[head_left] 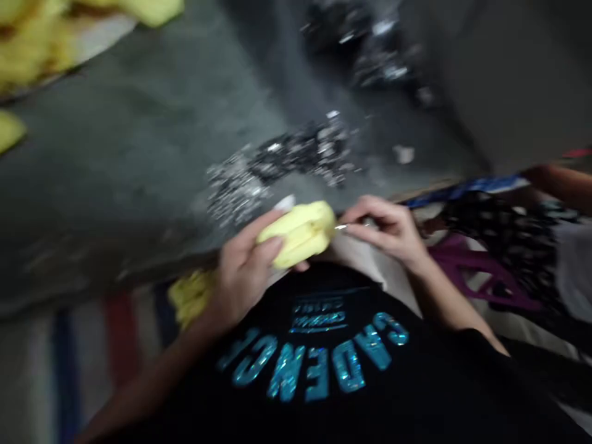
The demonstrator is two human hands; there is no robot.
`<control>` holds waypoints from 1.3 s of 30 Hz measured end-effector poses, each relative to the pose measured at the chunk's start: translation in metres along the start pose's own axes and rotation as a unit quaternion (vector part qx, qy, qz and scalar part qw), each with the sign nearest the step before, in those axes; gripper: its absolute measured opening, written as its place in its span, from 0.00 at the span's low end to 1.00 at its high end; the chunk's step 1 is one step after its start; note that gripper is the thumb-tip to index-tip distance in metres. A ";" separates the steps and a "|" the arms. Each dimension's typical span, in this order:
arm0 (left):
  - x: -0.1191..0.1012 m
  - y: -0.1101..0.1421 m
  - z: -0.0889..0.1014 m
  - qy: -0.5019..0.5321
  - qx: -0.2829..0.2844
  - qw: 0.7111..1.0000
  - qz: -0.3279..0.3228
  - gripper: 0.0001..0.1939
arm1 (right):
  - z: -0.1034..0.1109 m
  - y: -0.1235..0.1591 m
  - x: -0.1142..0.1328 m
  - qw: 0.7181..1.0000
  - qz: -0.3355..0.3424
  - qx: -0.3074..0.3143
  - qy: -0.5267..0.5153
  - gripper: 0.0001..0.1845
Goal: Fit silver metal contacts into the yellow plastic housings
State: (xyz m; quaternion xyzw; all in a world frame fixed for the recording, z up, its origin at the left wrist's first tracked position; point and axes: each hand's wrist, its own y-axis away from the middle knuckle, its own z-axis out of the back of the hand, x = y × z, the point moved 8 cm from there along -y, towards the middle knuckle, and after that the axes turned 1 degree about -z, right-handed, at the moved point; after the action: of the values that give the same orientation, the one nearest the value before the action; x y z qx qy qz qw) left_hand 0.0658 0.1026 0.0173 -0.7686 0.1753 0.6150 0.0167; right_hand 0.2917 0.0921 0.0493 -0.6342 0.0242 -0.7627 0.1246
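In the middle of the head view my left hand [245, 262] is wrapped round a soft yellow bundle [300, 234], which looks like folded cloth with a lengthwise crease. My right hand [391, 231] is closed in a pinch beside the bundle's right end. Between its thumb and finger a small shiny metal piece [341, 227] sticks out toward the bundle. Blur hides what kind of piece it is and whether it touches the yellow material. Just beyond my hands, a heap of small shiny silver pieces [296, 154] lies on the dark grey table [139, 148].
Several yellow bundles [37, 49] are piled at the upper left. More yellow material [192, 296] lies below the table edge. Dark shiny packets [370, 43] are at the back. A purple plastic chair [481, 274] and another person's arm [562, 182] are on the right.
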 end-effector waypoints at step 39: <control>0.008 0.037 0.011 0.031 -0.037 0.999 0.024 0.33 | -0.055 0.012 0.053 0.927 0.135 0.080 0.342 0.12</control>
State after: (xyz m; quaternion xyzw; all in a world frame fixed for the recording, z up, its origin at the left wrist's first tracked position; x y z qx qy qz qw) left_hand 0.0461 0.0691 0.0141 -0.7829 0.1713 0.5972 -0.0316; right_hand 0.2316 0.0620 0.0878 -0.3134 0.0895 -0.9088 0.2605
